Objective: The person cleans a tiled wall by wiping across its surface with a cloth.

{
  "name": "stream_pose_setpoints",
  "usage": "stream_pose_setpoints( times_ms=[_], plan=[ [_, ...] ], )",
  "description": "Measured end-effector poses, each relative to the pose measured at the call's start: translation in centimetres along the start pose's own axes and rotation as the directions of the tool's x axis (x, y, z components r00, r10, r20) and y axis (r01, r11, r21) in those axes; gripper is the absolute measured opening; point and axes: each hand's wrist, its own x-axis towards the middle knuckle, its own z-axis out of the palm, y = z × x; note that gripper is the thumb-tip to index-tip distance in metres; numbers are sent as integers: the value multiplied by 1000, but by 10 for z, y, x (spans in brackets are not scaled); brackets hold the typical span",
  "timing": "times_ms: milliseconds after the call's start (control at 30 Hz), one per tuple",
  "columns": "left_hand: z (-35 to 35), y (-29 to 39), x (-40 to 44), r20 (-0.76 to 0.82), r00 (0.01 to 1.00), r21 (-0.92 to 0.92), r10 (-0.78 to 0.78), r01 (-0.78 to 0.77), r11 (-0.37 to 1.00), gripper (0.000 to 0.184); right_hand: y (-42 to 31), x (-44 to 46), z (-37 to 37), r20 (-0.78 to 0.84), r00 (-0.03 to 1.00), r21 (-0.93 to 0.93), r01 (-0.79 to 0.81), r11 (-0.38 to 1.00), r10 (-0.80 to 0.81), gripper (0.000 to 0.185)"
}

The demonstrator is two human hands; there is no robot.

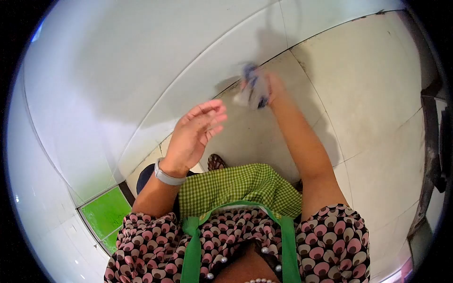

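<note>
My right hand [273, 87] is wrapped round a crumpled cloth [256, 89], pale grey with dark blue patches. Motion blurs both the hand and the cloth, which is near the line where the white tiled wall [203, 52] meets the floor; I cannot tell whether it touches either. To the left, my left hand [196, 129] hangs in the air with its fingers apart and slightly bent, holding nothing. A grey band circles that wrist.
Cream floor tiles [373, 75] spread ahead and to the right, with dirty joints. A green panel [106, 212] is set low at the left. Dark edging [430, 151] runs along the right side. One shoe [216, 162] shows beyond the green checked apron [236, 186].
</note>
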Motion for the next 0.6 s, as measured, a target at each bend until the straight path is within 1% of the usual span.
stream_pose_setpoints(
  times_ms=[33, 67, 100, 133, 167, 200, 233, 300, 333, 367, 400, 433, 467, 500, 567, 600],
  plan=[
    [6, -3, -2, 72, 997, 7, -23, 23, 1000, 29, -22, 3, -30, 59, 997, 267, 29, 963, -46, 29],
    [15, -4, -4, 99, 993, 37, -62, 59, 998, 28, -42, -6, -36, 56, 997, 274, 40, 961, -57, 29],
    [21, -7, -6, 108, 992, 47, -67, 62, 997, 28, -68, -22, -32, -67, 969, 268, 248, 931, -239, 30],
    [27, -10, -8, 165, 982, 40, -94, 89, 995, 27, -95, -42, -22, -187, 893, 237, 445, 864, -408, 32],
    [33, -13, -10, 220, 968, 36, -121, 116, 993, 26, -120, -62, -11, -299, 774, 182, 620, 763, -557, 33],
    [41, -15, -13, 228, 965, 46, -127, 120, 992, 26, -138, -75, -4, -397, 617, 105, 765, 635, -679, 36],
    [50, -17, -17, 235, 963, 85, -135, 118, 989, 26, -150, -82, -2, -404, 609, 108, 773, 626, -683, 36],
    [64, -22, -21, 248, 957, 134, -149, 118, 984, 25, -168, -94, 6, -406, 559, 179, 825, 537, -723, 41],
    [70, -24, -22, 260, 951, 156, -166, 128, 979, 25, -163, -98, 37, -413, 550, 181, 831, 527, -726, 41],
    [74, -26, -22, 272, 945, 177, -183, 138, 974, 24, -148, -95, 88, -748, 324, -108, 801, 589, -579, 42],
    [77, -31, -23, 304, 932, 162, -197, 153, 975, 23, -141, -91, 91, -849, 153, -244, 735, 632, -506, 43],
    [80, -34, -25, 301, 933, 160, -197, 154, 975, 23, -134, -87, 94, -911, -25, -334, 627, 704, -411, 45],
    [81, -37, -27, 289, 933, 173, -213, 168, 971, 23, -123, -76, 60, -777, 84, -383, 723, 575, -623, 43],
    [82, -39, -28, 277, 933, 185, -228, 181, 966, 22, -114, -66, 38, -581, 155, -381, 816, 435, -799, 43],
    [81, -40, -28, 293, 928, 176, -229, 183, 967, 22, -79, -61, 46, -578, 240, -374, 772, 514, -780, 45],
    [80, -40, -27, 290, 931, 167, -223, 181, 969, 21, -62, -45, 42, -578, 242, -374, 770, 516, -780, 45]
  ],
)
